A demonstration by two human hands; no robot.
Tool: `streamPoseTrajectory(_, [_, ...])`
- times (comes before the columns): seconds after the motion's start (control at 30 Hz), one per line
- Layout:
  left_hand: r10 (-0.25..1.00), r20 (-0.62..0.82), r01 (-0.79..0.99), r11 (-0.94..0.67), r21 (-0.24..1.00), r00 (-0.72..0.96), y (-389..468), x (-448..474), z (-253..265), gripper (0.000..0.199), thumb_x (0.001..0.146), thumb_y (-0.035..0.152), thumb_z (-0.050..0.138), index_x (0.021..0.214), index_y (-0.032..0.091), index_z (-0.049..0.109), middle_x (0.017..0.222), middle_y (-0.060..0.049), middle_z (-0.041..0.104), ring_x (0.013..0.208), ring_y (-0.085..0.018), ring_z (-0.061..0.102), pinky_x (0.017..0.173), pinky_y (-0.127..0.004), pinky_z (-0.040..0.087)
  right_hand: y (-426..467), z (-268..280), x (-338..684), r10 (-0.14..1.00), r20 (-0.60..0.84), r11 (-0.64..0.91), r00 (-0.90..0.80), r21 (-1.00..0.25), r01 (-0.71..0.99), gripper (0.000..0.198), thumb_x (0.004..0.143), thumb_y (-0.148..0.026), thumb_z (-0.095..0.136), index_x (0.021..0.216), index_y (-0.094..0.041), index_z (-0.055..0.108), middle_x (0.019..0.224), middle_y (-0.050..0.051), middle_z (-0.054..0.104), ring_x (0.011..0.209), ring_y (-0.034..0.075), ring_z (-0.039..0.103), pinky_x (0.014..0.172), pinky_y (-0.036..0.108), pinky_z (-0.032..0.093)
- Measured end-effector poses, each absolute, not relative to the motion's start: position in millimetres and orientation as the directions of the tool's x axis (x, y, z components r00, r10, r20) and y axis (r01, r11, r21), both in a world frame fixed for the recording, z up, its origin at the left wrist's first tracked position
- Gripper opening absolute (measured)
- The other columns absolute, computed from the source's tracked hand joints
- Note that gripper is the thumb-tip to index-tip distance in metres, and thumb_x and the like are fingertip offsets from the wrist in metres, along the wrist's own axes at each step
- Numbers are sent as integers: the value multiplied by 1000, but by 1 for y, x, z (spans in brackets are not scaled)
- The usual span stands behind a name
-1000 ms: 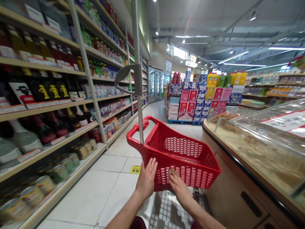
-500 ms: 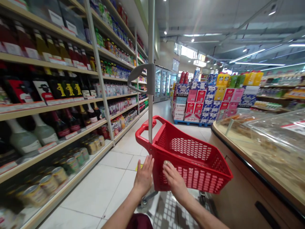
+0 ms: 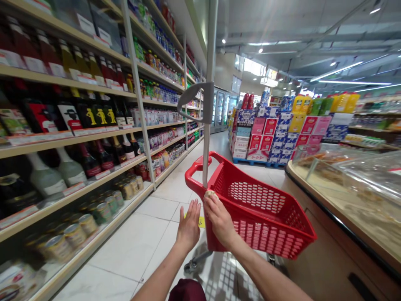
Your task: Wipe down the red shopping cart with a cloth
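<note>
The step in hand looks like rubbing down the cart point(image 3: 260, 215), which stands on the tile floor point(image 3: 131, 246) right in front of the person. The right hand point(image 3: 222, 219) lies against its near corner, below the pole point(image 3: 206, 154), its fingers bent over a small pale wad point(image 3: 211, 193), perhaps cloth; how firmly they grip it is hidden. The left hand point(image 3: 189, 228) is just beside that corner, fingers extended, thumb apart, with hold of nothing that shows; whether it touches the cart I cannot tell. The next stroke would probably call for flat, even pressure around the corner.

The cart is glossy red, likely plastic: a rounded handle loop, a smooth rim, sides pierced with rows of slots. The pole is slim, grey and metallic, bearing a dull grey curved loop point(image 3: 207, 102). A small caster point(image 3: 190, 266) shows underneath.
</note>
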State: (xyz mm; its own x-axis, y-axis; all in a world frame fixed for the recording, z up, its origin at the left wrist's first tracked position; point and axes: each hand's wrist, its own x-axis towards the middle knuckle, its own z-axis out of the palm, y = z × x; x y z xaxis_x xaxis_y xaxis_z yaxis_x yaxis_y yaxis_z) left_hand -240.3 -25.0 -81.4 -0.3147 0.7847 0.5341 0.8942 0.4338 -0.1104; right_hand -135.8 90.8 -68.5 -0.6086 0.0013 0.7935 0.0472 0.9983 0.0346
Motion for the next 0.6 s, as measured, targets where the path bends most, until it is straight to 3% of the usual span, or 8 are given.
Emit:
streamPoseTrajectory(0.17, [803,513,896,423,-132,-304,-31,-246,-81,66,68,15,39,132,11,23,141,-9,24,130,-21,17,104,-49,15,90,-102,-138,-101,762,994,-640,107,-28,30,87,-13,35,102,-16,60,102,8,63,112,18,48,92,37,45])
streamPoseTrajectory(0.23, [793,524,884,444,-145,-312,-34,-249,-79,67,68,15,39,133,12,22,141,-9,25,130,-21,16,104,-49,15,89,-102,-137,-122,750,992,-650,110,-59,28,87,-14,36,101,-16,60,103,7,63,113,18,46,92,36,45])
streamPoseTrajectory(0.4, [761,545,868,483,-115,-352,-34,-252,-70,72,65,10,40,133,11,18,141,-10,25,130,-22,17,104,-49,14,94,-51,-155,-48,775,997,-630,77,19,33,87,-14,36,118,-17,49,129,7,44,127,20,25,103,44,31])
streamPoseTrajectory(0.47, [760,546,873,477,-103,-351,-33,-252,-66,71,66,11,40,133,11,18,140,-11,26,130,-22,17,104,-49,14,97,-53,-158,-64,758,994,-649,105,25,33,87,-13,37,117,-16,50,127,8,47,126,20,28,102,44,31])
streamPoseTrajectory(0.6, [745,561,865,492,-98,-361,-31,-259,-58,70,69,17,42,134,11,17,140,-12,27,131,-22,15,104,-49,14,95,-84,-150,-175,696,982,-697,177,-71,24,84,-13,43,100,-16,60,103,6,63,114,17,45,98,35,39])
